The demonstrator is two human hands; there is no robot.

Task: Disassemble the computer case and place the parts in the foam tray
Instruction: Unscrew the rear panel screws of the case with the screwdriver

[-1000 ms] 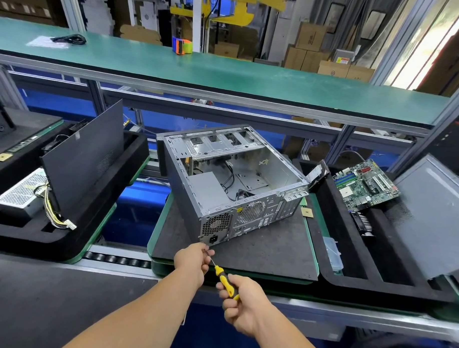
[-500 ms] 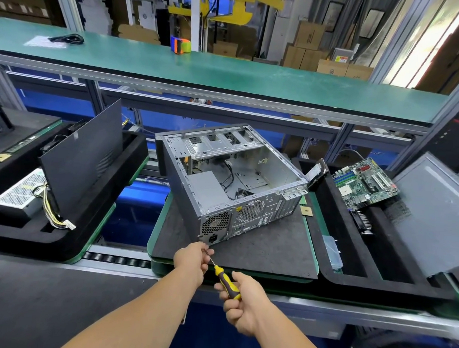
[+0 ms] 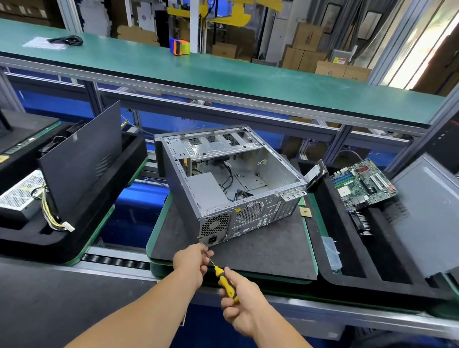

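An open grey computer case [image 3: 230,184] lies on its side on a dark mat [image 3: 267,248], rear panel toward me, with a power supply still inside at the near left corner. My right hand [image 3: 244,302] grips the yellow-and-black handle of a screwdriver [image 3: 226,281]. Its shaft points up-left to the case's lower rear corner. My left hand [image 3: 191,261] pinches the shaft near its tip, just below the power socket. The black foam tray [image 3: 349,277] on the right holds a green motherboard [image 3: 363,183] and a grey side panel [image 3: 432,217].
Another foam tray [image 3: 65,235] on the left holds a black panel standing on edge and a silver power supply with cables [image 3: 22,195]. A clear plastic box [image 3: 331,253] sits in the right tray. A green shelf [image 3: 226,72] runs above and behind the case.
Both hands and the screwdriver stay at the case's lower rear corner; only a slight shift of hands and view shows.
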